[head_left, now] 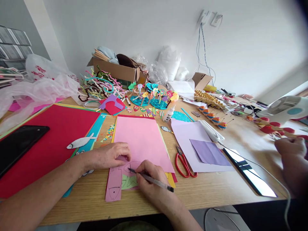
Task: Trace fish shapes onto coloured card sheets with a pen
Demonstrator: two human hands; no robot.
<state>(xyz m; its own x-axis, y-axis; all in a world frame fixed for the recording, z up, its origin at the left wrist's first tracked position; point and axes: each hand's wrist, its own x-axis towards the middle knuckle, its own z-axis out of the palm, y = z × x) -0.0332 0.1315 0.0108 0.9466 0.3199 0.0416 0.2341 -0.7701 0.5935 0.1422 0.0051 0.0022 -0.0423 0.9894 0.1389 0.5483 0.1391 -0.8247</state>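
Observation:
My right hand grips a pen, its tip on a fish outline drawn on a piece of pink paper. My left hand holds that paper down, fingers curled and touching its upper left edge. Just below lie a pink strip with a fish drawn on it and a light green piece with drawn lines. Under and behind my hands is a stack of coloured sheets, a light pink sheet on top. Left of it, a white paper fish rests on red sheets.
Red-handled scissors lie right of the stack, beside lilac sheets. A glue bottle stands behind. A black phone is at left, another phone at right. Another person's hand is at the right edge.

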